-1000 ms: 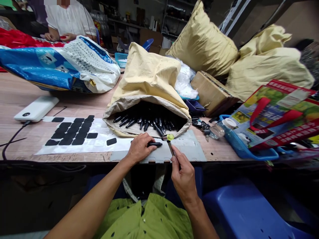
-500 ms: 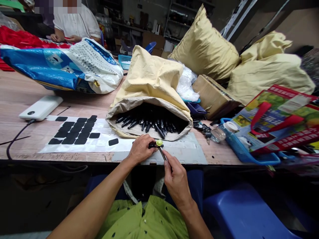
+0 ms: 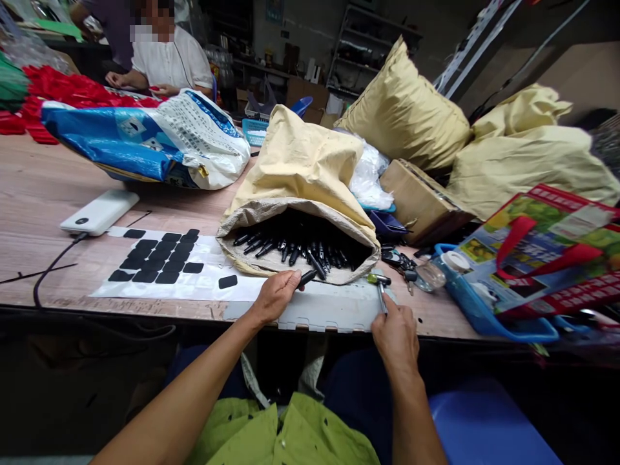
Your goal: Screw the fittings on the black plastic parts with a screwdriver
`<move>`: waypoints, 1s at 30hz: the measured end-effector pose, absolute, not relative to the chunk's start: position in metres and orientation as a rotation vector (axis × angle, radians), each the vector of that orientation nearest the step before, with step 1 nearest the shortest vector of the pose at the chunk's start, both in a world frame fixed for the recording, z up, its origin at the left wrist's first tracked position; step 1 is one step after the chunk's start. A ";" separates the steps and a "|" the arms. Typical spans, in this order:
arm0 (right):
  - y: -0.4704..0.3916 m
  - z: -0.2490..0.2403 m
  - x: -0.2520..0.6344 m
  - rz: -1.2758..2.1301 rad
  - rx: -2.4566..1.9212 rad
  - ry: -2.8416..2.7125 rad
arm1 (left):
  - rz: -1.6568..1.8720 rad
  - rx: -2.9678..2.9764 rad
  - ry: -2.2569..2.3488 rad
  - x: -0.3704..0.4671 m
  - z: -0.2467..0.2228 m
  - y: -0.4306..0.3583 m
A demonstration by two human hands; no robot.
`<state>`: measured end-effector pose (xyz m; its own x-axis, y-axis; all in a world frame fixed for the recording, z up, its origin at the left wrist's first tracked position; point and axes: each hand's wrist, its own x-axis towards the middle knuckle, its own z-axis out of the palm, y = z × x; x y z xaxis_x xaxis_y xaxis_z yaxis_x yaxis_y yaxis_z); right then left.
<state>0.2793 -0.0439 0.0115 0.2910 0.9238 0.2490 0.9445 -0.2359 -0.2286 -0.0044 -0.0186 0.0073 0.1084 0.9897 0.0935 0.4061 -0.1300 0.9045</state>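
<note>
Black pen (image 3: 308, 278): located in the left hand (image 3: 278, 296), at the mouth of an open sack (image 3: 300, 155). Room: dim, with shelving (image 3: 375, 48) along the back wall; a person in a white top (image 3: 169, 64) is beyond the far left of the table (image 3: 29, 168). Table surface: pale wood grain, scuffed along the near edge. Full yellow sacks (image 3: 411, 106) stand at far right. The open sack lies at centre, holding many more pens (image 3: 290, 250). A blue-and-white bag (image 3: 150, 139) is at left; at right, a printed carry bag (image 3: 547, 258) stands in a blue basket (image 3: 477, 300). A white sheet (image 3: 210, 248) bears rows of black patches (image 3: 167, 255). A grey board (image 3: 339, 309) lies before the sack. A white device (image 3: 99, 212) with a cable lies left of the sheet; keys (image 3: 403, 262) lie beside a clear bottle (image 3: 429, 276). Right hand (image 3: 398, 332): grip closed on the handle of a small hammer (image 3: 380, 280). Left hand: grip closed around the pen.
</note>
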 end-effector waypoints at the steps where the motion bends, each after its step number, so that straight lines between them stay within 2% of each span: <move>1: -0.043 0.013 0.275 -0.112 -2.228 -1.682 | 0.992 1.656 1.384 -0.005 0.007 -0.018; 3: -0.041 0.018 0.261 -0.145 -2.127 -1.662 | 0.988 1.679 1.379 -0.005 0.006 -0.018; 5: -0.037 0.026 0.243 -0.026 -1.892 -1.680 | 0.988 1.712 1.370 -0.005 0.005 -0.017; 9: -0.024 0.035 0.198 0.723 -1.405 -1.791 | 0.958 1.865 1.316 -0.005 0.003 -0.016; 11: -0.017 0.034 0.180 0.859 -1.348 -1.792 | 0.938 1.937 1.299 -0.005 0.000 -0.015; 16: 0.000 0.019 0.167 0.731 -1.351 -1.938 | 0.909 2.004 1.301 -0.004 -0.004 -0.016; 23: 0.001 0.002 0.175 0.770 -1.274 -1.795 | 0.781 2.199 1.232 -0.001 0.003 -0.020; 30: 0.001 0.000 0.175 0.747 -1.208 -1.848 | 0.798 2.311 1.183 0.001 -0.003 -0.020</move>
